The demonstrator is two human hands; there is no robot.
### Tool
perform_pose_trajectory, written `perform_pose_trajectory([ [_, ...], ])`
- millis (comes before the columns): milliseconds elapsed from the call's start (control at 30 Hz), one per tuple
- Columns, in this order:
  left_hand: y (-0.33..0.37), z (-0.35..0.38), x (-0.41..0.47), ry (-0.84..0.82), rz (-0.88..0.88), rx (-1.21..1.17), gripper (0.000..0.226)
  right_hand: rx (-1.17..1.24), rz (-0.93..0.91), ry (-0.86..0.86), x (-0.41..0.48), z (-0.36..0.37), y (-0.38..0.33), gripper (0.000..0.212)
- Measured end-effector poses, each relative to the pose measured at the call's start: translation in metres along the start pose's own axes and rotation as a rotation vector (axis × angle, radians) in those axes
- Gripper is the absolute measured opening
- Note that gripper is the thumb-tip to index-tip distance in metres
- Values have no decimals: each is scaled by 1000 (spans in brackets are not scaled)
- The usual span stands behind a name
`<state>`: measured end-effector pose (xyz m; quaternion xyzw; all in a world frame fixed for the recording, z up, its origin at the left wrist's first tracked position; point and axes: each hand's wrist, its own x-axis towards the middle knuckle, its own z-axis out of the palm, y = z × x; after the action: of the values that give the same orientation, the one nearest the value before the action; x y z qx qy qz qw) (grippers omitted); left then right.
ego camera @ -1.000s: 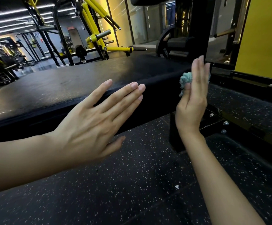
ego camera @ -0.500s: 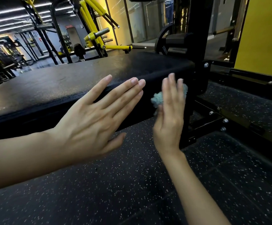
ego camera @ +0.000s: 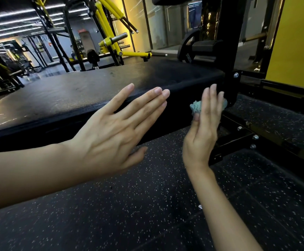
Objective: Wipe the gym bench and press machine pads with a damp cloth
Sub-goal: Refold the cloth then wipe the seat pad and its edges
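1. Pressing bunched teal cloth (ego camera: 195, 107) against side edge of black bench pad (ego camera: 93, 91) with flat right hand (ego camera: 203, 131), fingers straight and together, just beside black upright post (ego camera: 229, 51)
2. Holding left hand (ego camera: 111, 134) flat, fingers straight and slightly spread, before same edge; cannot tell whether touching

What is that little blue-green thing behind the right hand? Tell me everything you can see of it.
It is a small cloth, pale blue-green, fluffy, bunched into a wad. The right hand presses it with straight fingers against the near side of the black bench pad, near the black frame post. Only tufts show beside the fingers; the rest is hidden. Dampness cannot be judged.
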<state>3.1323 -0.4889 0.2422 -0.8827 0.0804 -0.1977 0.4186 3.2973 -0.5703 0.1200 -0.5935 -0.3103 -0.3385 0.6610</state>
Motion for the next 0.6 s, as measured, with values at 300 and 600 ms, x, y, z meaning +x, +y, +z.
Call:
perform_pose_trajectory([
  [300,-11,-7,-31,-19,-11,18,83,49,-62,-53,-42,26,-60,45],
  [600,-22,-15,-65,-45,-19,21,82,-71,-111,-39,-9,16,-44,42],
])
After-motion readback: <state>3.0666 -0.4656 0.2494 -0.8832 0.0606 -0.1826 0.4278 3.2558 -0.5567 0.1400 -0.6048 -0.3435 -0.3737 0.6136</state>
